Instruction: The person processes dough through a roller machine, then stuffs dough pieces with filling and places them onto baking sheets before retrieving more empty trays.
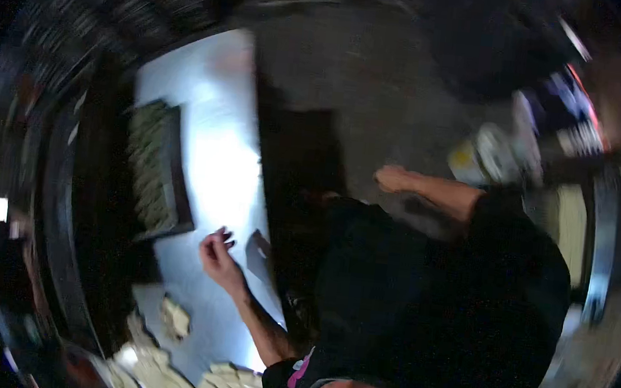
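Left hand (219, 260), fingers loosely parted, over metal table (218, 148); right hand (394, 178) curled (can't tell whether holding anything). Pale dough-like pieces (153, 372) on table's near end: probably soft, best cupped underneath.

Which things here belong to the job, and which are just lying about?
Probably the job's:
- shiny table under the left hand
- pale pieces on it
- dark tray of lumps

Probably just lying about:
- blurred white-and-yellow thing
- blurred red-edged thing, too smeared to name
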Demonstrator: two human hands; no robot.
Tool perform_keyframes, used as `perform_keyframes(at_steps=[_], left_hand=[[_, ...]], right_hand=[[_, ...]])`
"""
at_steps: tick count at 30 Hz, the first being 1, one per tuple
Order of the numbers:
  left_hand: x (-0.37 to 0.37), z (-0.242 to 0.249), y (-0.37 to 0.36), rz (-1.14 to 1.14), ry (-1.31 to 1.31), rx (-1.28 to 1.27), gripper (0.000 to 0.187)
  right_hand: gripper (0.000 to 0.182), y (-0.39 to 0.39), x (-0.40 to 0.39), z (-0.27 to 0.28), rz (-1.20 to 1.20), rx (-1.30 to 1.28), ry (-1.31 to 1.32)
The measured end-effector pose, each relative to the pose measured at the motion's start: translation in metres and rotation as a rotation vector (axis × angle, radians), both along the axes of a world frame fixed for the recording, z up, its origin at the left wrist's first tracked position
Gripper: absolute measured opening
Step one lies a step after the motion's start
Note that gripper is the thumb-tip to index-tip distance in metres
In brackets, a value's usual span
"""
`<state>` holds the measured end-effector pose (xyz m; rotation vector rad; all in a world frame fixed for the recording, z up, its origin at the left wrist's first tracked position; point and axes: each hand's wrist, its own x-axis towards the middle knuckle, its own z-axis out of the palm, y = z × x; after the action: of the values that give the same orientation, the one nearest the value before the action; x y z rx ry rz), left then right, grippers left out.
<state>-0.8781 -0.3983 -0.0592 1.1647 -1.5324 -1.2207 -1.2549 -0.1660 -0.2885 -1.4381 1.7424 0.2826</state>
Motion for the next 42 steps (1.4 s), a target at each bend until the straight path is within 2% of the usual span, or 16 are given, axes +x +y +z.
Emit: perform_keyframes(at_steps=[1,3,4,6,8,14,15,18,21,23,24,25,26,29,34,42], left_hand=[[-0.014,0.001,0.006,-0.070,0.041,0.011,0.015],[-0.047,0.005,0.038,-0.160,0.116,0.089,0.016],[-0.065,0.010,0.056,-0.187,0.146,0.144,0.016],[-0.091,-0.003,0.092,-0.387,0.158,0.204,0.014],[-0.119,-0.028,0.137,-0.558,0.212,0.298,0.012],[-0.169,-0.061,0.281,-1.224,-0.090,0.245,0.009],[-0.178,-0.075,0.304,-1.320,0.053,0.451,0.010],[-0.227,-0.053,0.391,-1.431,-0.362,0.619,0.028],[-0.298,-0.059,0.502,-1.646,-0.327,0.473,0.040],[-0.354,-0.072,0.595,-1.767,-0.220,0.507,0.053],[-0.380,-0.073,0.640,-1.821,-0.199,0.488,0.056],[-0.410,-0.078,0.688,-1.864,-0.178,0.470,0.059],[-0.436,-0.083,0.735,-1.875,-0.191,0.562,0.063],[-0.513,-0.100,0.876,-1.839,-0.220,0.755,0.080],[-0.620,-0.120,1.029,-1.696,-0.356,0.725,0.096],[-0.700,-0.291,1.122,-1.401,-0.182,0.421,0.044]], right_hand=[[0.016,0.068,0.007,-0.040,-0.126,0.028,0.007],[0.017,0.189,0.029,-0.087,-0.915,-0.193,-0.266],[0.017,0.249,0.037,-0.108,-1.003,-0.205,-0.247],[0.018,0.355,0.074,-0.125,-0.590,-0.015,0.099],[0.018,0.410,0.112,-0.112,-0.736,-0.002,0.118],[0.020,0.503,0.168,-0.033,-1.065,0.040,0.153],[0.021,0.510,0.170,-0.012,-1.168,-0.017,0.102],[0.026,0.549,0.162,0.049,-1.469,-0.272,-0.099],[0.034,0.648,0.138,0.093,-1.705,-0.574,-0.270],[0.041,0.739,0.127,0.112,-1.947,-0.673,0.019],[0.044,0.823,0.119,0.045,-2.012,-0.746,-0.018],[0.037,0.857,0.119,0.071,-2.085,-0.704,0.412],[0.036,0.960,0.116,-0.037,-1.913,-1.087,0.709],[0.040,1.061,0.086,0.032,-2.346,-0.705,0.962],[0.042,1.216,0.029,-0.016,-2.432,-0.174,1.019],[0.045,1.227,0.008,-0.070,-2.501,-0.018,0.664]])
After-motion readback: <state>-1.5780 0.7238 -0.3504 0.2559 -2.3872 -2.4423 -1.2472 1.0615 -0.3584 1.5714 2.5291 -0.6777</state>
